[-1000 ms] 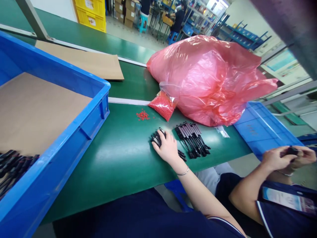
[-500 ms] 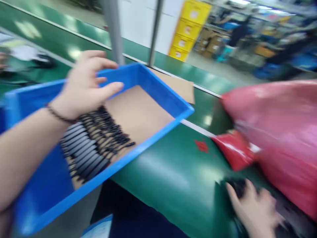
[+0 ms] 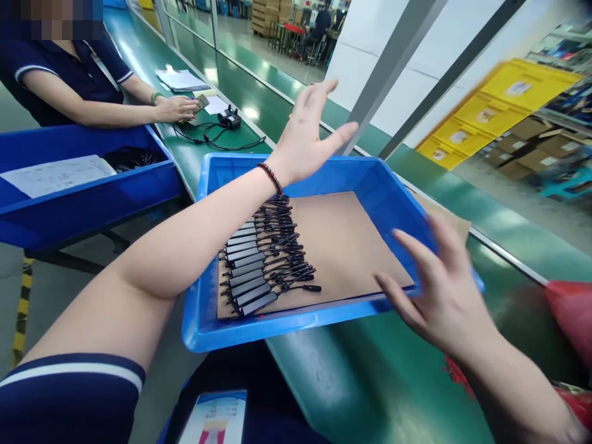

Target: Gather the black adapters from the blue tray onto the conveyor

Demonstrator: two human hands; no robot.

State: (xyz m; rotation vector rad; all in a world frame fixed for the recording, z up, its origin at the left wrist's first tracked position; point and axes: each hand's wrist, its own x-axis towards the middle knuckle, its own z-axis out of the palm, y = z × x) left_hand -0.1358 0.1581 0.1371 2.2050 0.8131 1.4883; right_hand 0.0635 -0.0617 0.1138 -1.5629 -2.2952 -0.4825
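Observation:
A blue plastic bin (image 3: 296, 327) rests on the green worktable, with a sheet of brown cardboard (image 3: 342, 234) lying in it. Along the cardboard's left part lies a row of several grey, bar-shaped modules (image 3: 247, 280) with short black cables. Over the bin's far side hovers my left hand (image 3: 308, 132), its fingers spread and holding nothing. My right hand (image 3: 439, 283) is above the bin's right end, fingers apart and somewhat blurred, with nothing in it. Whether either hand touches the rim is unclear.
A co-worker's hand (image 3: 178, 110) holds a small item at the left, near a black cabled device (image 3: 229, 117). Another blue bin (image 3: 83, 191) holds paper and black cables. A grey post (image 3: 393, 61) rises behind my bin. Red plastic (image 3: 571, 314) lies at the right.
My view has swung left, bringing the co-worker into sight. My right hand has come from the dark items by the red plastic to the bin's right end. My left hand stays over the bin.

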